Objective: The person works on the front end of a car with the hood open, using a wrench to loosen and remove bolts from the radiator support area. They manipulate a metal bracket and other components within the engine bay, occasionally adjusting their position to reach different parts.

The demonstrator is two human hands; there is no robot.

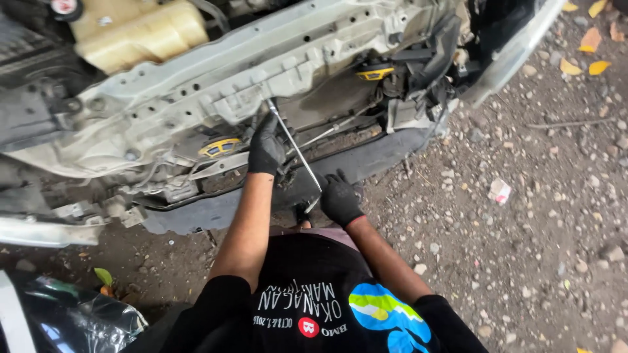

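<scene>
A long metal rod (294, 145) is held in both gloved hands, slanted across the stripped front of a car. The left hand (266, 147) is closed round its upper stretch, just below the pale crossmember (261, 72), apparently to steady the tip near the bracket there. The right hand (339, 198) is clamped on the lower end, placed as if for leverage. A black lower panel (379, 160) lies behind, gravel ground (523, 229) beside it.

Open gravel (523, 216) rightward; metal crossmember (216, 85) (with hoses) blocks above the hands.
</scene>
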